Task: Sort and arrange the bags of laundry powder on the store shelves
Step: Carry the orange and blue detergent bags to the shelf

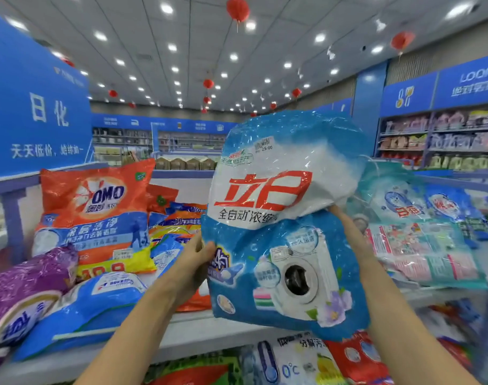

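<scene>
The left hand (197,258) grips the left edge of a blue and white plastic bag of laundry powder (281,223), with the thumb on the front of it. The right hand (344,218) is at the right edge, where the bag folds. Its fingers are hidden behind the plastic, so I cannot tell how it holds. The bag is in the air, tilted, above the front edge of the white shelf (198,333) near its middle, and it does not touch the shelf. I judge that the bag is soft and quite heavy. The powder sits low, the top part bends over, and the glossy film can slip. It is therefore better to take it by both side edges, or with one hand under the bottom, and not by the loose top. Towards the left end of the shelf an orange bag with a blue band (93,209) stands upright, and in front of it lie a purple bag (29,279) and a blue flat bag (84,304). Towards the right end there are pale teal bags (420,237), rather blurred. The small price sticker (265,147) on the held bag is hard to read, and the bags on the lower shelf are cut off by the bottom edge of the view.
</scene>
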